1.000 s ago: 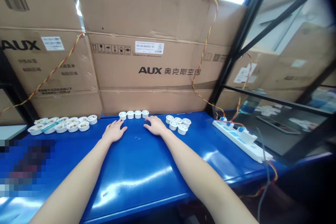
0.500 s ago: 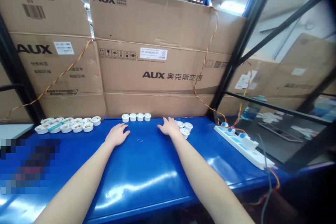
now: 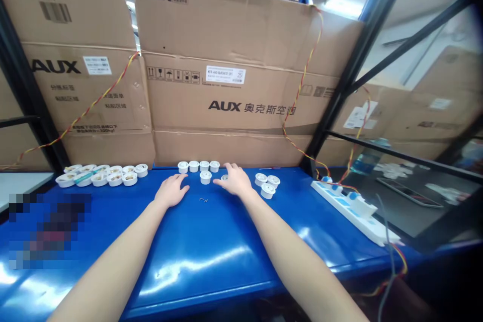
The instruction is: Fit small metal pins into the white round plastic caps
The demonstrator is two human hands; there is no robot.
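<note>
My left hand (image 3: 172,191) rests on the blue tabletop with its fingers stretched out and nothing in them. To its right lie a few tiny screw-like metal pieces (image 3: 204,199). My right hand (image 3: 236,181) is curled round a small white round plastic cup (image 3: 225,178), which shows only in part between thumb and fingers. Another white cup (image 3: 206,177) stands alone just left of that thumb. Behind it is a row of several similar cups (image 3: 193,166) along the cardboard. Three more cups (image 3: 267,190) sit to the right of my right hand.
At the back left, several white cups (image 3: 99,179) with brass-coloured bits inside stand together, a teal tool (image 3: 86,176) lying across them. A white power strip (image 3: 354,214) with plugs runs along the right. Cardboard sheets (image 3: 234,136) wall the back of the blue table (image 3: 204,261).
My right hand has moved left, away from the three cups. One cup now shows alone in front of the row, another inside my right hand. My left hand has stayed about where it was.
</note>
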